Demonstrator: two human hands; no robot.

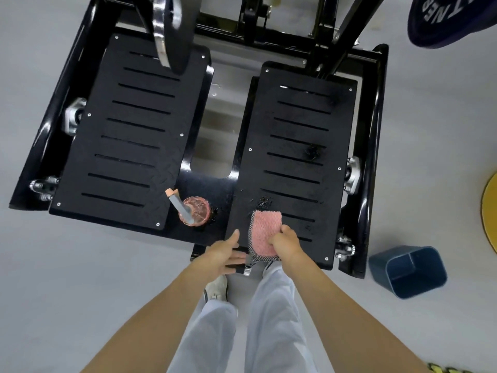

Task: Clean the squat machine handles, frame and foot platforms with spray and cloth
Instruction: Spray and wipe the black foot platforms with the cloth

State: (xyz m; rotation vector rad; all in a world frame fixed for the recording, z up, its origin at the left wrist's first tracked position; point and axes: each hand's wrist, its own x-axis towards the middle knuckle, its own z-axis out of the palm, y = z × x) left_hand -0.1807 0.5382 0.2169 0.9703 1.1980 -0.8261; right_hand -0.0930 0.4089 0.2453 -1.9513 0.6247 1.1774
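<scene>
Pink cloth (265,232) down on the right foot platform (295,157), close to its near edge, and the right hand (282,242) has it clenched at the near right corner, fingers curled over the fabric. Its long axis runs up the platform, away from the person, leaning a touch to the right. The pink face is up, with a grey mesh border along the left side and near end. Wet specks (265,201) glisten on the black plate just beyond its far end.

Left hand (226,254) lies relaxed, fingers straight, holding nothing, resting at the near edge of the plate just beside the cloth.

Now the containers. The spray bottle (197,211) stands upright on the bridge between the two platforms. It is translucent pink, and how full it is I can't tell from above. Its grey trigger head (174,197) points away and left, toward the left foot platform (129,135). Off to the right, a blue bin (419,254) sits on the grey floor (40,265) beside the black frame (373,130), its mouth facing the camera and only its own blue walls visible inside.
</scene>
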